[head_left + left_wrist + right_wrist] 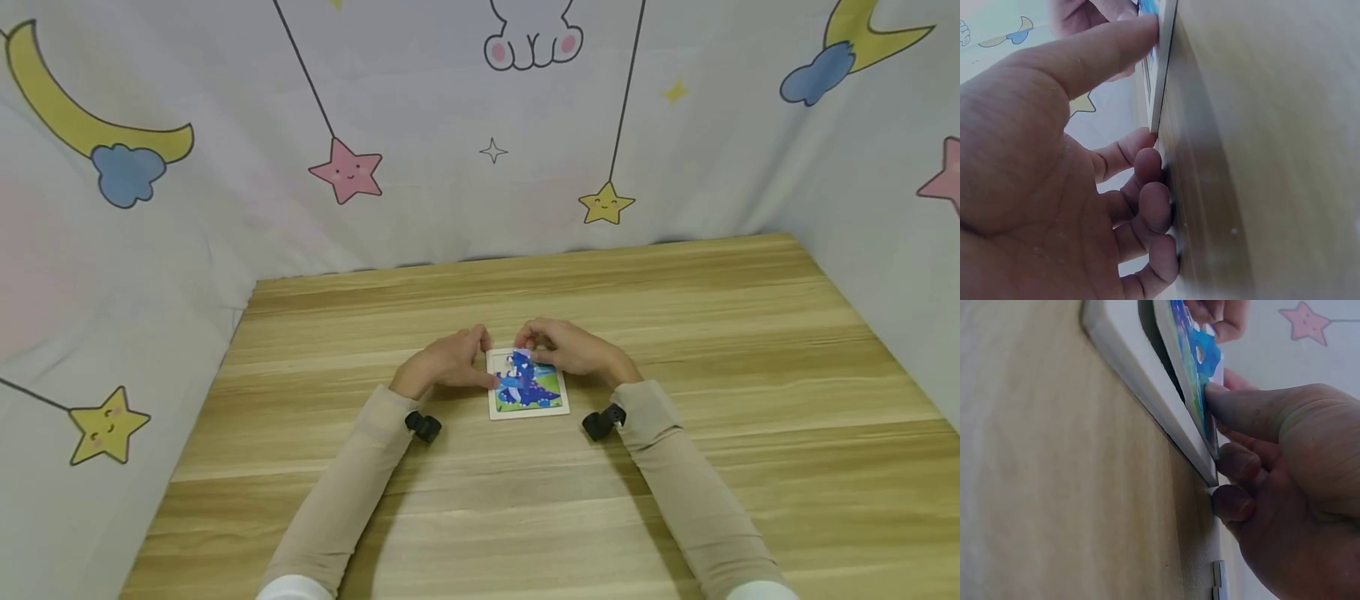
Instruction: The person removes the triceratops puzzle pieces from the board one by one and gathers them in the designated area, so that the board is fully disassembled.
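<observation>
A small jigsaw puzzle of a blue dinosaur (527, 392) lies in a square white tray (528, 414) on the table. My left hand (447, 358) holds the tray at its left side, the thumb on the left edge and the index fingertip at the far corner. At the far right, my right hand (573, 346) pinches a puzzle piece (522, 362) that carries the dinosaur's head. In the right wrist view, picture board (1186, 362) stands tilted above the tray rim (1141, 381), leaving a dark gap, with the right thumb on its face. A pale bare patch shows at the tray's upper left.
The wood-grain table (480, 508) runs back to a white cloth (435, 100) printed with stars and moons. Another cloth side stands at the left and right. Low in the right wrist view, a small flat grey thing (1219, 578) lies beyond the right hand.
</observation>
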